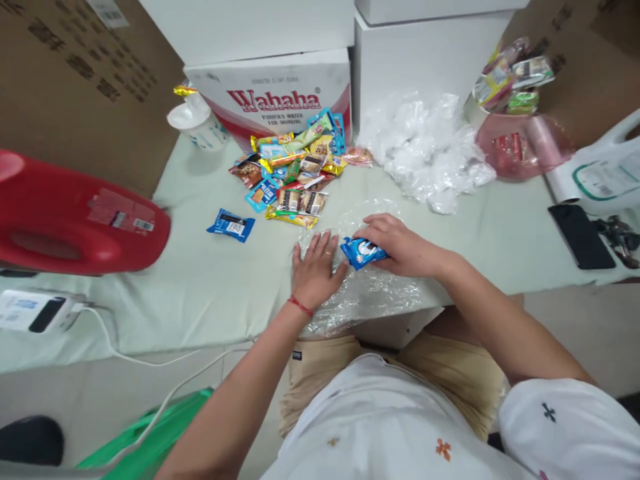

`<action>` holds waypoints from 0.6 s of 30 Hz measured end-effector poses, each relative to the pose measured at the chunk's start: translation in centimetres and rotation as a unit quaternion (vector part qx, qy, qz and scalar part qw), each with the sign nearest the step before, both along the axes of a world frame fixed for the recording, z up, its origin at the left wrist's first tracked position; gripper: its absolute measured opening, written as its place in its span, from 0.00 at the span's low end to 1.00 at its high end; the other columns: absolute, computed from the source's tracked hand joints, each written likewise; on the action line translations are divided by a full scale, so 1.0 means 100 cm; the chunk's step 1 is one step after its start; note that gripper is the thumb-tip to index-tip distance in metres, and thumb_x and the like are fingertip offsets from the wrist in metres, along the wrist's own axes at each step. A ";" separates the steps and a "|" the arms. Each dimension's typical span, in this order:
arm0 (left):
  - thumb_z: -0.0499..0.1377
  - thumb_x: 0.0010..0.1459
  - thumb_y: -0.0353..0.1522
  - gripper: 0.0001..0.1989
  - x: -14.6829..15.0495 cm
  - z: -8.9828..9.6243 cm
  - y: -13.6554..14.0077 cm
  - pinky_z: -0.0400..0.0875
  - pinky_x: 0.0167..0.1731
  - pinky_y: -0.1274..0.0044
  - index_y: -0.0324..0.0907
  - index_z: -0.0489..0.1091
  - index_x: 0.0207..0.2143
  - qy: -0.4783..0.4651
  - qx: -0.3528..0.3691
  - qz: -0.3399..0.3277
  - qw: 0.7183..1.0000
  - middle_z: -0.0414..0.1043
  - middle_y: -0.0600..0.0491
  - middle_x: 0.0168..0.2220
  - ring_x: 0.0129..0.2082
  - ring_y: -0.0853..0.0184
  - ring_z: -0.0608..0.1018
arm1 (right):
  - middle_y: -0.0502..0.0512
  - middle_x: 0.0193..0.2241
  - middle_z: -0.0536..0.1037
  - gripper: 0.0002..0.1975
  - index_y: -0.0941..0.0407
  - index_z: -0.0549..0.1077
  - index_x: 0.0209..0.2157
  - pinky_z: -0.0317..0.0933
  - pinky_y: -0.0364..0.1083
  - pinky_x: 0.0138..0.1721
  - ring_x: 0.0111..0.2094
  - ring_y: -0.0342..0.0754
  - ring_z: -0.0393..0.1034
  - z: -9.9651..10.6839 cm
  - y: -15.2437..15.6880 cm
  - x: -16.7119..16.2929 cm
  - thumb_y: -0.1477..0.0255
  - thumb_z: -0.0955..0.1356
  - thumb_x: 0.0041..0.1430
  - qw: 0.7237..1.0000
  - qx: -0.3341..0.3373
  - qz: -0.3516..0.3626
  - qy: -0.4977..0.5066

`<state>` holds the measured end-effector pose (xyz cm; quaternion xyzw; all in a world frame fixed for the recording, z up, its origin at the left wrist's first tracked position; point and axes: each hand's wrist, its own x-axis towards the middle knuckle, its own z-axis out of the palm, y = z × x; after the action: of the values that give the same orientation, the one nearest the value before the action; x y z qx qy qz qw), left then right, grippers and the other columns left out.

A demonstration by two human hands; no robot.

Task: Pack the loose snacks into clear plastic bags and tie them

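Observation:
A sheet of clear plastic film point(385, 293) lies crinkled at the table's front edge. My left hand point(317, 267) rests flat on its left part, fingers spread. In my right hand point(395, 245) is a small blue snack packet point(363, 252), gripped just above the film and close to the left thumb. A second blue packet point(231, 225) lies alone on the cloth, left of my hands. Beyond the film is a heap of mixed wrapped snacks point(295, 167), in yellow, blue, brown and red wrappers.
White crumpled plastic bags point(425, 147) lie at the back right, beside a pink basket point(530, 147) with packets. A black phone point(581, 237) is at the right edge. A red jug point(80, 213) and a white paper cup point(197, 123) stand left; a Wahaha box point(280, 93) stands behind.

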<state>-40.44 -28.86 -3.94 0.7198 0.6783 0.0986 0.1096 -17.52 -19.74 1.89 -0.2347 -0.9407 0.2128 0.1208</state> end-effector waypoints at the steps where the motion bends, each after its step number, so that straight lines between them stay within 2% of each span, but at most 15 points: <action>1: 0.51 0.68 0.43 0.32 -0.001 0.000 0.000 0.41 0.72 0.48 0.48 0.57 0.72 -0.008 -0.002 0.004 1.000 0.53 0.48 0.74 0.75 0.54 0.56 | 0.67 0.54 0.74 0.24 0.55 0.70 0.61 0.50 0.65 0.65 0.65 0.65 0.57 -0.006 -0.003 -0.005 0.70 0.70 0.64 1.000 0.009 -0.012 -0.025; 4: 0.49 0.69 0.39 0.30 -0.003 -0.001 0.001 0.42 0.72 0.50 0.48 0.58 0.71 -0.043 -0.002 0.015 0.999 0.57 0.48 0.73 0.74 0.56 0.57 | 0.68 0.56 0.72 0.28 0.56 0.69 0.62 0.45 0.68 0.66 0.64 0.65 0.57 -0.022 -0.003 -0.021 0.71 0.72 0.60 0.995 0.004 -0.045 -0.086; 7: 0.47 0.70 0.39 0.27 -0.005 -0.004 -0.001 0.42 0.71 0.50 0.48 0.61 0.69 -0.058 0.009 0.012 0.998 0.59 0.48 0.72 0.73 0.57 0.59 | 0.67 0.61 0.69 0.32 0.54 0.68 0.63 0.47 0.66 0.66 0.65 0.65 0.57 -0.032 0.001 -0.022 0.66 0.74 0.59 0.997 -0.020 -0.036 -0.062; 11: 0.49 0.70 0.41 0.27 -0.003 -0.006 -0.001 0.43 0.71 0.49 0.48 0.63 0.68 -0.032 0.026 0.004 0.999 0.59 0.47 0.72 0.73 0.55 0.60 | 0.64 0.59 0.71 0.22 0.54 0.73 0.57 0.47 0.62 0.67 0.68 0.63 0.54 -0.033 0.006 -0.012 0.66 0.72 0.62 0.999 -0.023 -0.043 0.000; 15: 0.47 0.71 0.40 0.27 -0.002 -0.005 -0.001 0.44 0.71 0.50 0.47 0.61 0.70 -0.033 0.027 0.006 0.999 0.59 0.47 0.72 0.73 0.56 0.60 | 0.66 0.58 0.72 0.24 0.55 0.72 0.56 0.50 0.61 0.66 0.68 0.64 0.54 -0.030 0.007 -0.017 0.62 0.74 0.60 0.996 -0.024 -0.086 0.031; 18: 0.45 0.71 0.38 0.27 -0.004 -0.006 -0.001 0.45 0.71 0.51 0.46 0.60 0.70 -0.049 0.032 0.012 0.998 0.58 0.46 0.72 0.73 0.57 0.61 | 0.66 0.57 0.73 0.25 0.56 0.73 0.56 0.47 0.64 0.67 0.68 0.65 0.54 -0.030 0.004 -0.028 0.65 0.75 0.59 0.995 -0.022 -0.092 -0.022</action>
<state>-40.86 -28.96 -4.49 0.7089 0.6774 0.1566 0.1188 -20.31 -19.29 -1.13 -0.3276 -0.9127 0.2162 0.1140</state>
